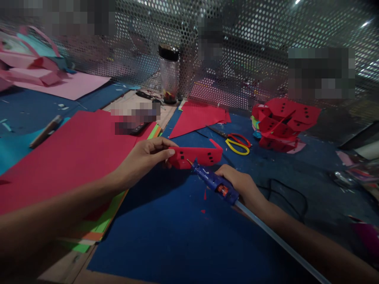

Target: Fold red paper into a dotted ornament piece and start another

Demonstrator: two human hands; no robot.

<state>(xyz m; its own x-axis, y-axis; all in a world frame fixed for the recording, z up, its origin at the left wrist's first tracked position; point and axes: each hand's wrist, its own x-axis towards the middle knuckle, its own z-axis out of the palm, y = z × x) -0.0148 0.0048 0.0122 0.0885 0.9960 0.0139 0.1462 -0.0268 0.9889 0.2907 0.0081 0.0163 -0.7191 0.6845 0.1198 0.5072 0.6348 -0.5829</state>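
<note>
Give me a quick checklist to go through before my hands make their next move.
1. Red paper piece held by the left hand: ok, pinched at one end.
2. Glue gun held by the right hand: ok.
3. Glue stick loaded: ok, it sticks out of the back.
4. Nozzle touching the paper: cannot tell; it overlaps the paper in this view.
5. Blue sheet free of scraps: not ok, small red scraps lie on it.
6. Scissors apart from both hands: ok, lying beyond the glue gun.
</note>
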